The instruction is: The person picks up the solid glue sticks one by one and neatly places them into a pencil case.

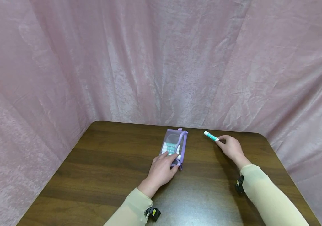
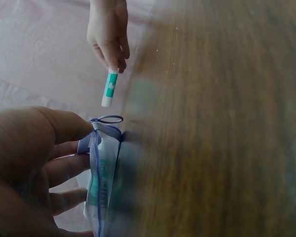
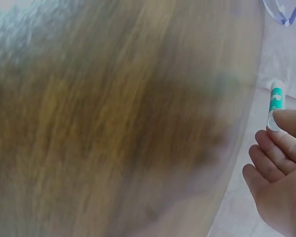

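A purple-edged, see-through zip pouch (image 1: pixel 185 148) lies on the table, with several white-and-teal glue sticks (image 1: pixel 170 148) inside. My left hand (image 1: pixel 162 169) rests on its near end, fingers spread over the top. In the left wrist view, the thumb (image 2: pixel 71 127) touches the corner by the purple zip loop (image 2: pixel 110 119). To the right of the pouch, my right hand (image 1: pixel 231 147) pinches a glue stick (image 1: pixel 211 136) by one end, between thumb and fingers. Its white far end points toward the back left, and in the right wrist view the other fingers (image 3: pixel 269 163) are loosely bent.
The dark wooden table (image 1: pixel 107 166) has rounded back corners. Pink curtains (image 1: pixel 161 62) hang close behind its back edge and along both sides. Light glares off the tabletop between the forearms.
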Demonstrator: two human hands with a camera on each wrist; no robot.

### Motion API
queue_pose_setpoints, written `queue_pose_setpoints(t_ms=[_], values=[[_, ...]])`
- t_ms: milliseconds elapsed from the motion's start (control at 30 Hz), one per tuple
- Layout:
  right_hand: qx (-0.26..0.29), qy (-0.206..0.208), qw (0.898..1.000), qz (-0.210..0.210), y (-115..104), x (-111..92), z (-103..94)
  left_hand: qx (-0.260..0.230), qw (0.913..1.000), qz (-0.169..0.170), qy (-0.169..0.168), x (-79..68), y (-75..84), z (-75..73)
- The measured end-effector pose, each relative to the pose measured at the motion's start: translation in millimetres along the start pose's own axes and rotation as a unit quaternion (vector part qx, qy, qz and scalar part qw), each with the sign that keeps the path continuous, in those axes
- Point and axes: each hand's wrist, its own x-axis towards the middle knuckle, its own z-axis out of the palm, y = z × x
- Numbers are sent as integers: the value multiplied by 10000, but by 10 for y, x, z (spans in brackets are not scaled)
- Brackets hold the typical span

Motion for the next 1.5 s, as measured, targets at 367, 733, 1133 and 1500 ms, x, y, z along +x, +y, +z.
queue_pose_setpoints(t_ms=[367,733,1133,1500], values=[[64,-14,9996,-275,-174,-12,56,19,10000,1,25,3,-9,13],[130,-159,9987,-475,-339,-37,128,-5,10000,-18,19,15,-3,3],[144,-354,9965,-748,-465,-41,247,-54,10000,-23,-17,16,9,-10],[32,-399,9944,-980,-609,-7,365,-17,10000,-33,-35,12,11,-4]])
